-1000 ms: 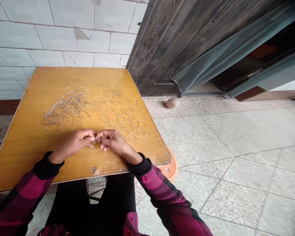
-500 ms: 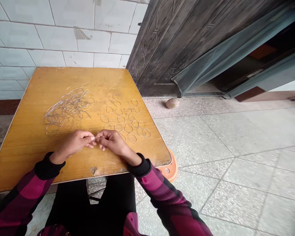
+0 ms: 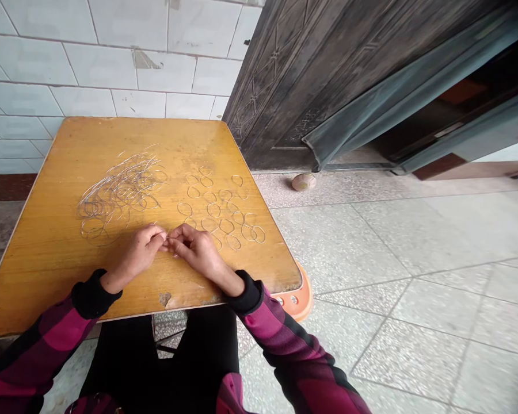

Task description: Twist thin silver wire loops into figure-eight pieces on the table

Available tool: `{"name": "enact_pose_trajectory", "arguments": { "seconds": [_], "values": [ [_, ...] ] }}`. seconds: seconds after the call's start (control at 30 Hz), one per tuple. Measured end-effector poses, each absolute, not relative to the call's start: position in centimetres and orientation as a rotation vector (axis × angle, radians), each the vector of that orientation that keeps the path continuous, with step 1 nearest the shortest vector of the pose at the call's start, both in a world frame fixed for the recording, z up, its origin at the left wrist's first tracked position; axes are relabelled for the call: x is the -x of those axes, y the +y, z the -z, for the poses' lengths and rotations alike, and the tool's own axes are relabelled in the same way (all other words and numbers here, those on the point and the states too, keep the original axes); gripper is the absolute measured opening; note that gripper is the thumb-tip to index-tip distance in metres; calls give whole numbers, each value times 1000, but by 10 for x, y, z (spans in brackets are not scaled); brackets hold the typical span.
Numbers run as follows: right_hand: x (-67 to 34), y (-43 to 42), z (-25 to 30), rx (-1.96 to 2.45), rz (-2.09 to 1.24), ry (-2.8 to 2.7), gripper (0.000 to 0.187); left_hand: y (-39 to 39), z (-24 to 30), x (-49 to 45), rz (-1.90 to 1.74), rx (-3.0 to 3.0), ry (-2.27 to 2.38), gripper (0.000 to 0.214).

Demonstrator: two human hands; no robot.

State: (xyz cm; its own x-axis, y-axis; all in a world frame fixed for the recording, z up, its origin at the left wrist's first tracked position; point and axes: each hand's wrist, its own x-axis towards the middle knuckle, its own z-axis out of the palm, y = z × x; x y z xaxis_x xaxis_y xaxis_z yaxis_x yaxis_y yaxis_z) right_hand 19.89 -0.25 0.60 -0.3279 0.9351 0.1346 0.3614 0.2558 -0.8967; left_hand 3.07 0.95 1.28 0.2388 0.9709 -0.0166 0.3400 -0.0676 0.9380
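My left hand (image 3: 136, 257) and my right hand (image 3: 194, 250) meet above the middle of the yellow wooden tabletop (image 3: 56, 253), their fingertips pinching a thin silver wire (image 3: 167, 238). The fingers hide most of it. To the left of my left hand lies a tangled heap of wire loops (image 3: 121, 195). Beyond my right hand, separate small wire loops (image 3: 222, 210) are spread in loose rows, some touching or overlapping.
A white tiled wall (image 3: 82, 63) stands behind the table, and a dark embossed metal door (image 3: 280, 75) stands to the right. An orange plastic object (image 3: 300, 299) shows below the table's right corner. A small round object (image 3: 303, 181) lies on the speckled tile floor (image 3: 371, 259).
Both hands have shifted slightly towards me, and my left forearm has swung a little to the right. The wire remains pinched between them, and the loops on the table have not visibly moved.
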Motion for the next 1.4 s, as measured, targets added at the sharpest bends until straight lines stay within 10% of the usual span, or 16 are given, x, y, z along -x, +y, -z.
{"name": "enact_pose_trajectory", "arguments": {
  "seconds": [0.33, 1.4],
  "values": [
    [-209, -1, -2, 955, -992, -1981, 48, 13, -12, -21, -1020, -1756, 1153, 22],
    [-212, 6, 4, 948, -1109, -1968, 45, 9, -13, -25, -1030, -1879, 1116, 20]
  ]
}}
